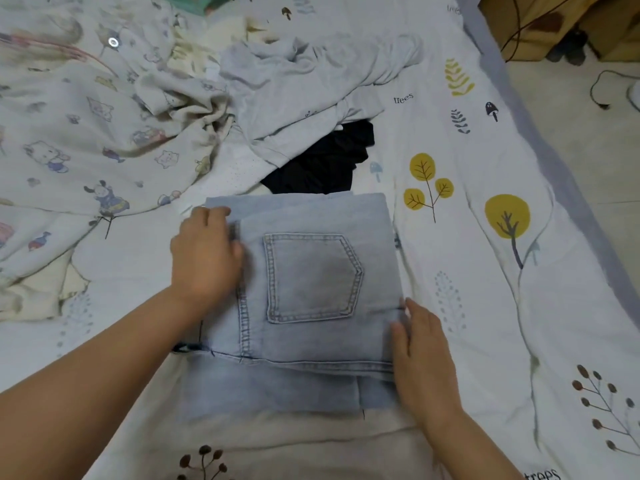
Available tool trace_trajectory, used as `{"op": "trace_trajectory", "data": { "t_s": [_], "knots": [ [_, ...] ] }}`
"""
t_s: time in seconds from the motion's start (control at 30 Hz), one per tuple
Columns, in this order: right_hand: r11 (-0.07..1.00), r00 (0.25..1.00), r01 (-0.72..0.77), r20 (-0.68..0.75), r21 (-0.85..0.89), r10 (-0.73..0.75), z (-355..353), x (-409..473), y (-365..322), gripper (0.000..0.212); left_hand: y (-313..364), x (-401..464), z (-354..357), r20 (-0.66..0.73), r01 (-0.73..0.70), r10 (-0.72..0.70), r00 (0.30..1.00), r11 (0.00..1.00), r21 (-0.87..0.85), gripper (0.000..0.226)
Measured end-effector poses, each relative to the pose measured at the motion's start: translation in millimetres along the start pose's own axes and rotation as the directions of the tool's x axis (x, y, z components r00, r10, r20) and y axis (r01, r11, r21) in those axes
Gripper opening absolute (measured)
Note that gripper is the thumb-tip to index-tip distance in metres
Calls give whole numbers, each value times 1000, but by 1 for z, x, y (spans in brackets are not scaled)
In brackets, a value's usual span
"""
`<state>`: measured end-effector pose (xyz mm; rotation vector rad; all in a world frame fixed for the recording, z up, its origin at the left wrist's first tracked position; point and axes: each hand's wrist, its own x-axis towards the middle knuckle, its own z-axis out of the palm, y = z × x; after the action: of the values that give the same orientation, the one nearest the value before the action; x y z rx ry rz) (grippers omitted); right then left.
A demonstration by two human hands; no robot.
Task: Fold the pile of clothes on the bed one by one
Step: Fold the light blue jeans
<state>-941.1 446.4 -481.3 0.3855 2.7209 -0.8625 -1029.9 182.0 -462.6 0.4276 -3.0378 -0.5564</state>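
Fingers (pixel 211 216) of the left hand (pixel 204 254) lie flat and close together, pressing on the left edge of the folded light-blue jeans (pixel 304 299), the forearm reaching in from the lower left; the right hand (pixel 422 351) rests with straight, relaxed fingers against the jeans' right edge beside the back pocket (pixel 311 277). The jeans lie on the bed (pixel 485 306), whose sheet is printed with trees. Beyond the jeans sit a crumpled cartoon-print blanket (pixel 86 140), a pale grey garment (pixel 311 81) and a black garment (pixel 325 161) touching their far edge.
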Motion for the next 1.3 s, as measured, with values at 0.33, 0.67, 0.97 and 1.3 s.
{"op": "trace_trajectory", "data": {
  "t_s": [0.33,0.67,0.97,1.3],
  "knots": [
    [975,976,-212,28,-59,214,7,7,6,44,142,52,77,222,-406,400,889,914,-17,46],
    [997,984,-55,-171,-48,46,16,-3,20,31,158,82,110,158,-220,291,944,907,-359,23],
    [974,982,-11,-188,-224,-32,12,9,6,51,135,49,80,-51,-483,488,871,871,89,62],
    [895,976,216,53,-390,-212,45,21,-2,63,44,43,91,439,-513,377,815,822,247,78]
  ]
}}
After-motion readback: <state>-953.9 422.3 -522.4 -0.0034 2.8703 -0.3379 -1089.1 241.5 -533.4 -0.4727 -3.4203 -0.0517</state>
